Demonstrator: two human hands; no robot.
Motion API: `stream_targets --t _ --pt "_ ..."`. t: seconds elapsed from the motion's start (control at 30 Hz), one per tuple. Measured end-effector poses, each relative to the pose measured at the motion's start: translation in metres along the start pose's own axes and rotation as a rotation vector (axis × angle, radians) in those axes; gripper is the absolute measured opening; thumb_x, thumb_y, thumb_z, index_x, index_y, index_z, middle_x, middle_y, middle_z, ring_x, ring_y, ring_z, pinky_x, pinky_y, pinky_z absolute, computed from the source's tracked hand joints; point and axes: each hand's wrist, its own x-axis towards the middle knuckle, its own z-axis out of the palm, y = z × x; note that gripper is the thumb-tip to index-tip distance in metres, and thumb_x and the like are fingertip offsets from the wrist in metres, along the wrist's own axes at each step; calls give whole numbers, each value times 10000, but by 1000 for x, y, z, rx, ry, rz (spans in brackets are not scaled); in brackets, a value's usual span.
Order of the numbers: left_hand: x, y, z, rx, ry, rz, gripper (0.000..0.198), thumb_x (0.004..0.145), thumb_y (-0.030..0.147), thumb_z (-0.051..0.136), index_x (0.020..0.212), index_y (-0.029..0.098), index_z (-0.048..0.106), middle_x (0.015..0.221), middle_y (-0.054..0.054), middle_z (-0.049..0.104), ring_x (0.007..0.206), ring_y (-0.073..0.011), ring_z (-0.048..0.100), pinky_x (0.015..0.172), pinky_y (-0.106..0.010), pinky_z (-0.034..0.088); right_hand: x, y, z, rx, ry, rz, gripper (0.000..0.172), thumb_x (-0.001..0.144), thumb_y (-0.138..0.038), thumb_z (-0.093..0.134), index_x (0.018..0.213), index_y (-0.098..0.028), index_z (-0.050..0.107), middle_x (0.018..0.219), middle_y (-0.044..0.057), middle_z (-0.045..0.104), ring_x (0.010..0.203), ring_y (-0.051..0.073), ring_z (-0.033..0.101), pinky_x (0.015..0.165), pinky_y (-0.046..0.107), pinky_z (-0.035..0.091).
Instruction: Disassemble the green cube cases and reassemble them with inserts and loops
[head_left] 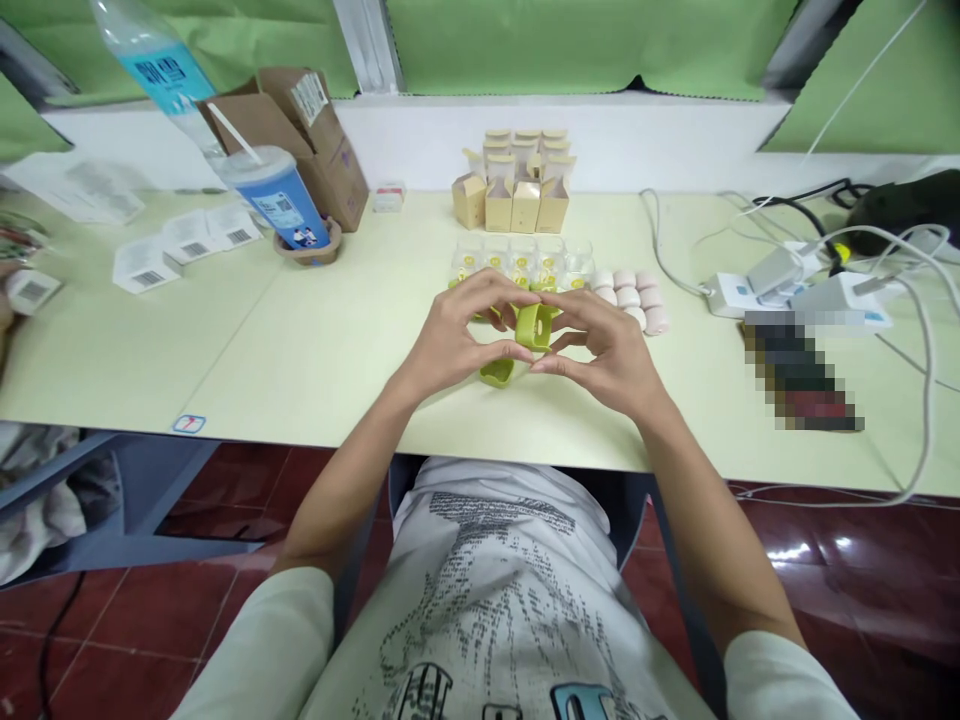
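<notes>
Pinching green piece (535, 327) with left hand (463, 328) and right hand (606, 350), partly blocking clear cups (523, 256), near pale rounded pieces (628, 284), before small boxes (525, 200)

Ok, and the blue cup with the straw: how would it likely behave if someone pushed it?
The blue cup may tip if pushed near its top, being tall for its base. The brown holder around its foot might steady it. Its weight I can't judge: the opaque side hides any contents.
</notes>
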Motion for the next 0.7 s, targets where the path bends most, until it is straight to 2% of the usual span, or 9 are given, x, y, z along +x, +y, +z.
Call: stream_targets --t 0.07,0.17,0.27,0.33,0.47,0.7 --pt "0 1 2 -64 18 -31 645 826 704 994 1262 259 828 1163 -67 804 953 -175 789 828 -302 683 0 2 1 48 14 3 695 868 -694 982 1453 -353 824 1317 86 784 984 232 811 857 431 789" --pt "1 3 3 -143 54 -114 723 772 737 1015 1247 249 773 1119 -51 806 918 -168 790 775 -280 670 -1 1 4 101 72 14 652 884 -662 987 1424 -340 814 1370 89 768 994 224 829 915 421 781" --pt "2 4 3 -150 49 -192 558 921 729 908 1085 216 765 995 -40 792 869 -152 773 755 -268 642 -2 0 8 158 143 4 688 864 -661 1004 1421 -340 758 1432 89 736 1085 254 850 991 445 767" --pt "3 6 2 -161 7 -226 525 1030 717 796 976 196 753 917 -40 768 817 -141 748 728 -267 620 -3 0 10 169 144 -10 674 872 -653 1000 1402 -334 734 1400 80 740 1103 263 855 1014 461 758" --pt "3 10 2 -206 -59 -265 565 1055 748 738 948 193 727 895 -37 754 785 -140 737 710 -269 610 -3 2 11 101 102 -33 575 937 -599 954 1392 -323 734 1353 77 745 1068 248 845 956 430 755" --pt "2 12 3 -204 -101 -291 548 1057 742 739 989 202 679 903 -15 734 767 -125 731 722 -253 595 -2 6 14 26 127 -97 523 954 -488 953 1420 -357 754 1359 60 743 977 199 798 843 361 738"
